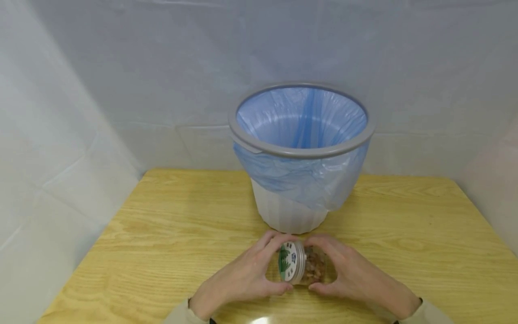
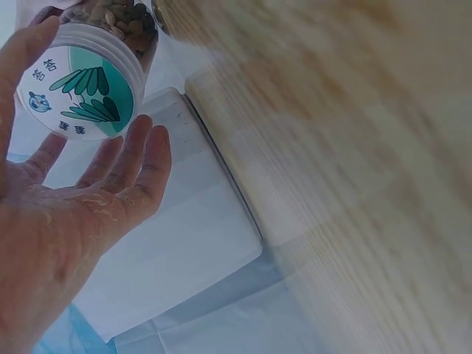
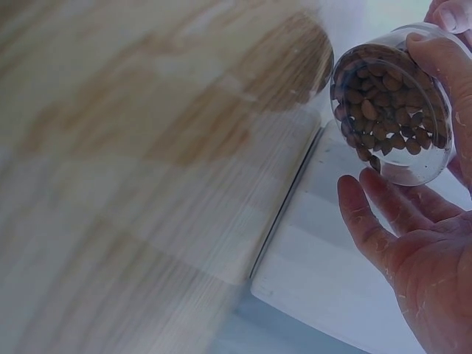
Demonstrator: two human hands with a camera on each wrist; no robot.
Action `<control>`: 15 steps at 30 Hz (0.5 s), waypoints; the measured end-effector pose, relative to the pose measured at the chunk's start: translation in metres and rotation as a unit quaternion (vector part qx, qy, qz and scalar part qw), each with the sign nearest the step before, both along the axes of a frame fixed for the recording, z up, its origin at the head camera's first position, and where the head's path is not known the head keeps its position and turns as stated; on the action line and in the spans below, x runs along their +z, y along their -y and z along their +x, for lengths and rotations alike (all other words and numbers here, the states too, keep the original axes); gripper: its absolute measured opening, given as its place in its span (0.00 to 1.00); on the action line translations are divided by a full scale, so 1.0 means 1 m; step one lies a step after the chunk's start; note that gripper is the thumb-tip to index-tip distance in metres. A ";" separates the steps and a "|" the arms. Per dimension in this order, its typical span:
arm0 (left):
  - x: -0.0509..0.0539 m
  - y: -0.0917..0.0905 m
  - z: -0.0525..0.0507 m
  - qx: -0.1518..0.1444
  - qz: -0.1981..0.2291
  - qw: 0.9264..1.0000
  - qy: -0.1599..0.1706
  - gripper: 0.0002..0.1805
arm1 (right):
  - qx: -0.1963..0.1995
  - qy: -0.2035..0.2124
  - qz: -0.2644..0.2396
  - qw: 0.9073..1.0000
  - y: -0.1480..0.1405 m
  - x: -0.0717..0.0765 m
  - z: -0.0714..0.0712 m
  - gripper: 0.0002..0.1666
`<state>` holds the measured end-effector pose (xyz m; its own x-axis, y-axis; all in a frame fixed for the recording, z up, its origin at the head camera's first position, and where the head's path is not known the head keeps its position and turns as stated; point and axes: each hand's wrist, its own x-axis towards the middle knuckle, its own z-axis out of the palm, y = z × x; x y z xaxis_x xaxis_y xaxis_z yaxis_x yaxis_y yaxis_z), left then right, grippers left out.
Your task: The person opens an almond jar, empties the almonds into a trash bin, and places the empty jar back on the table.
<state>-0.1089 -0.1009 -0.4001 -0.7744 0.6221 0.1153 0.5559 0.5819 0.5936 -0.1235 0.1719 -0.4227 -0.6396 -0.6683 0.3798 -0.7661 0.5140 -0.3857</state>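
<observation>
A clear plastic jar [image 1: 313, 266] of brown, nut-like pieces lies sideways between my two hands just above or on the table; I cannot tell if it touches the wood. Its white and green printed lid [image 2: 77, 92] faces left. My left hand [image 1: 247, 274] holds the lid end, thumb on the near side and fingers on the far side. Round the base end, my right hand [image 1: 352, 274] curves in the same way. The jar's clear bottom [image 3: 391, 118] shows the brown pieces heaped inside.
Behind the jar stands a white bin [image 1: 289, 211] with a grey rim [image 1: 301, 153] and a blue plastic liner [image 1: 299, 175] folded over its edge. All of it is on a wooden table [image 1: 170, 225]. Pale sheeting [image 1: 182, 67] hangs at the back and sides.
</observation>
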 end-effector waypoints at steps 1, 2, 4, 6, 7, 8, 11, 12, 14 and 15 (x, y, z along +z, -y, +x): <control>0.000 0.000 0.000 0.000 0.000 1.000 0.000 0.49 | -0.001 -0.001 0.001 1.000 0.000 0.000 0.000 0.49; 0.000 0.000 0.000 0.000 -0.001 1.000 -0.001 0.50 | -0.001 -0.001 0.001 1.000 0.000 0.000 0.000 0.49; 0.000 0.000 0.000 0.001 -0.001 1.000 -0.003 0.50 | -0.001 -0.003 0.002 1.000 0.000 0.000 0.001 0.49; 0.000 0.000 0.001 0.002 -0.001 1.000 -0.003 0.50 | -0.001 -0.007 0.001 1.000 0.000 0.000 0.001 0.49; 0.000 0.000 0.001 0.003 -0.001 1.000 -0.003 0.50 | 0.000 -0.009 0.000 1.000 0.000 0.000 0.001 0.49; 0.000 0.000 0.001 0.003 0.000 1.000 -0.002 0.50 | 0.001 -0.012 0.000 1.000 0.000 -0.001 0.000 0.49; -0.001 0.000 0.001 0.006 0.001 1.000 0.002 0.49 | 0.003 -0.017 -0.002 1.000 0.000 -0.001 0.000 0.50; 0.000 0.000 0.001 0.008 0.001 1.000 0.006 0.49 | 0.003 -0.018 -0.002 1.000 0.000 -0.001 0.000 0.50; 0.000 0.000 0.002 0.011 0.002 1.000 0.013 0.49 | 0.003 -0.018 -0.002 1.000 0.000 -0.001 0.000 0.50; 0.000 0.000 0.002 0.013 0.002 1.000 0.017 0.49 | 0.003 -0.017 -0.001 1.000 0.000 -0.001 0.000 0.50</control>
